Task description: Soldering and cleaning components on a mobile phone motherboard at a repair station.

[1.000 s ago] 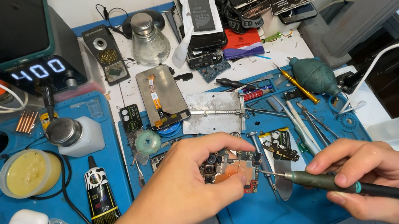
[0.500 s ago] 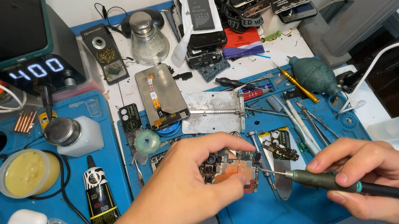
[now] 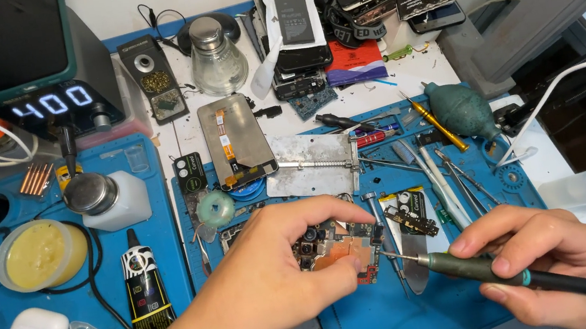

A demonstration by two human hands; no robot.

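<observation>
Cluttered blue-matted worktop (image 3: 376, 321) carried a small exposed phone circuit board (image 3: 339, 249), pinched in the left hand (image 3: 265, 290); right hand (image 3: 543, 259) closed around a dark-handled soldering iron (image 3: 491, 272), tip touching it.

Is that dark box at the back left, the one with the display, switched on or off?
On. The dark box shows glowing white digits on its front display, lit clearly against the dark panel.

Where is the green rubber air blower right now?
In the head view, the green air blower lies upper right on the blue mat, beside the yellow-handled tool.
</observation>
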